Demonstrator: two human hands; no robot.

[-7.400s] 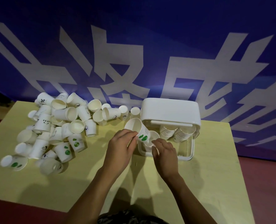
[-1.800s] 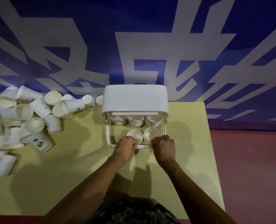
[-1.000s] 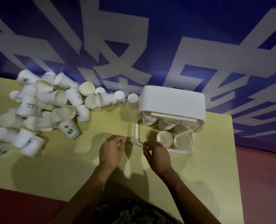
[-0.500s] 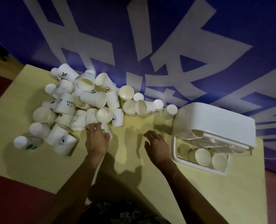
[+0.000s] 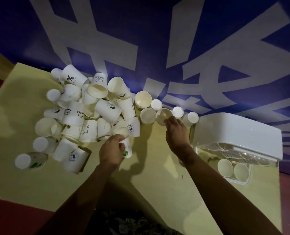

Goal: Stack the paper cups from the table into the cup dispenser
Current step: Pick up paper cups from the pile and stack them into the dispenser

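A heap of several white paper cups lies on the left half of the yellow table. My left hand grips a cup with a green mark at the heap's near edge. Further right, my right hand holds a cup lying on its side by its rim. The white cup dispenser stands at the table's right end, with stacked cup rims under its lid and two open cups in its base.
A blue wall with large white characters rises right behind the table. More single cups lie between my right hand and the dispenser. Red floor shows at the lower left and right edges.
Both hands have left the dispenser and reached left to the heap. The left hand has closed around the green-marked cup, and the right hand has moved forward onto a cup lying on its side.
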